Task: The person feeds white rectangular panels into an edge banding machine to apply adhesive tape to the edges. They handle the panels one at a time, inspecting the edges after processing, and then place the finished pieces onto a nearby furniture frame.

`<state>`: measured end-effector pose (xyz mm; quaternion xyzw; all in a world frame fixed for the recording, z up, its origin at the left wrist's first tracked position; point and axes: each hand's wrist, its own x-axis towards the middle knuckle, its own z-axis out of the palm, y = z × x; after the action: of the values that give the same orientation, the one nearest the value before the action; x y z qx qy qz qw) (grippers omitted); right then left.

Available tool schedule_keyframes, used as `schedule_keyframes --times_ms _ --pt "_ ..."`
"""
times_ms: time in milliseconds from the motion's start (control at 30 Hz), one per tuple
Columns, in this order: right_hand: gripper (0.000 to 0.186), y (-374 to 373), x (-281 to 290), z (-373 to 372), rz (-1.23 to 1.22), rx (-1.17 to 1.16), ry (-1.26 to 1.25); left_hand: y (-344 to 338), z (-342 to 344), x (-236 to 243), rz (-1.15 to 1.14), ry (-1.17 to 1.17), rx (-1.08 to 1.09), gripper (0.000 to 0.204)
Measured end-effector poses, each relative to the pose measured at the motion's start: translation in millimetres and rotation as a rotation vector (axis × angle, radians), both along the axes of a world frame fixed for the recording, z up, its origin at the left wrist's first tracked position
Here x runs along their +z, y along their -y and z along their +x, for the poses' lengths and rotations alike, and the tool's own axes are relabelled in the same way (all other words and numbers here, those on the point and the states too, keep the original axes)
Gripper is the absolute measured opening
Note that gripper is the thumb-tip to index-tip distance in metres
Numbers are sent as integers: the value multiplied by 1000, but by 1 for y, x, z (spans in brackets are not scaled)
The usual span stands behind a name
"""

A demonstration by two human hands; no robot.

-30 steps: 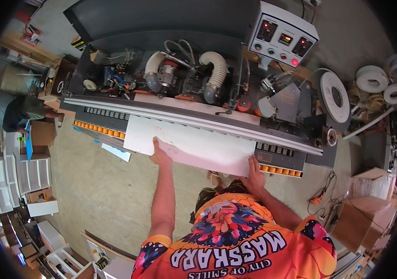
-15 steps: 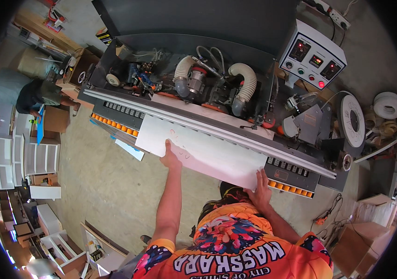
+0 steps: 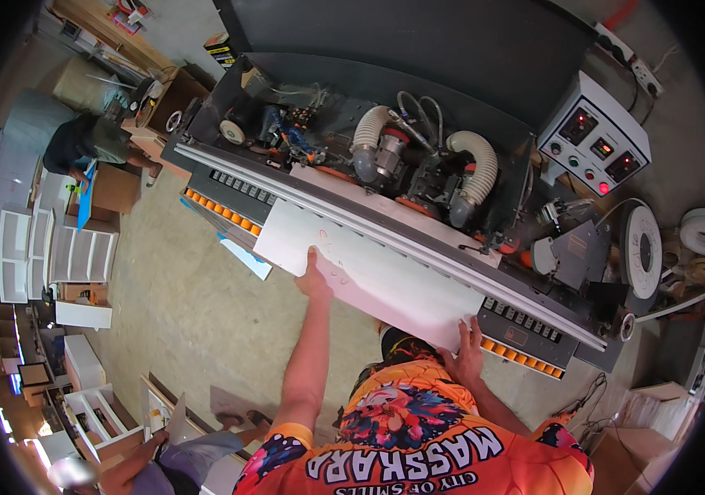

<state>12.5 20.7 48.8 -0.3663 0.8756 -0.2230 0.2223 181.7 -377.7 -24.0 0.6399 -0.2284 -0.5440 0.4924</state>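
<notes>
A long white panel (image 3: 369, 262) with faint reddish pencil-like marks lies flat along the front of an edge-banding machine (image 3: 385, 216). My left hand (image 3: 314, 279) grips its near edge left of the middle, thumb on the top face and fingers hidden underneath. At the panel's near right corner, my right hand (image 3: 465, 353) holds on, with fingers laid against the right end. The panel's far edge runs up to the machine's metal rail (image 3: 534, 309). Orange rollers (image 3: 526, 360) show beyond both ends of the panel.
A control box (image 3: 596, 136) with lit displays stands at the right, above a large white reel (image 3: 641, 252). One co-worker (image 3: 80, 148) bends over cabinets at far left; another person (image 3: 196, 462) is at lower left. Cables (image 3: 588, 404) trail across the floor at right.
The view has shifted, so the machine and panel appear farther right and lower on the right side. Another person has come into view at lower left. Both hands keep their hold on the panel.
</notes>
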Motion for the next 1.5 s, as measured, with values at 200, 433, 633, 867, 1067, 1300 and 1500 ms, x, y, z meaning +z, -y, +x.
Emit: schedule_keyframes --times_ms 200,433,633,867,1067,1300,1500 --pt "89 18 0 5 -25 29 -60 14 7 5 -1 -26 57 53" --pt "88 41 7 13 14 26 -44 33 13 16 0 -38 30 57" --pt "85 59 6 23 -19 21 -50 50 22 15 -26 -75 16 53" --pt "81 76 9 31 8 -4 21 69 31 13 -20 -84 -7 47" --pt "81 93 3 39 16 27 -30 88 43 12 -19 -77 -23 48" --pt "81 108 5 46 58 11 77 110 58 1 73 -92 -39 52" --pt "81 120 -3 50 5 21 85 126 78 -18 10 -163 -120 53"
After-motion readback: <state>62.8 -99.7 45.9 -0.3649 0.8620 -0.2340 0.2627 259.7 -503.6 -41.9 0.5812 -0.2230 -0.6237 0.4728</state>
